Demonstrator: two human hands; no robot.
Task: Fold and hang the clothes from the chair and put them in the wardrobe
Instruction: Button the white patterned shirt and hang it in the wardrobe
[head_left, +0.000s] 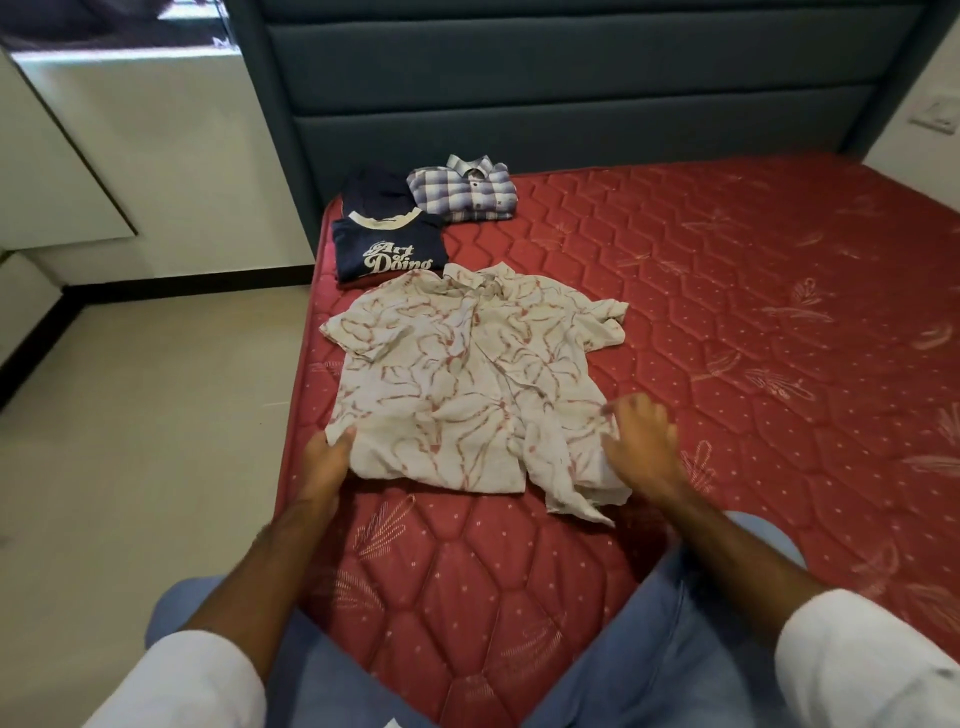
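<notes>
A white short-sleeved shirt with a red line pattern (467, 384) lies spread face up on the red mattress (727, 322), collar away from me. My left hand (327, 462) pinches the shirt's lower left hem corner between thumb and fingers. My right hand (641, 441) lies over the crumpled lower right hem with its fingers spread; it is blurred. Behind the shirt sit two folded garments: a navy T-shirt with white lettering (387, 252) and a blue checked shirt (465, 189).
A dark folded item (374, 189) lies behind the navy T-shirt. The teal padded headboard (545, 78) rises at the mattress's far end. Beige floor (130, 415) and white cabinet panels (104, 130) are to the left. My knees in blue jeans rest on the mattress's near edge.
</notes>
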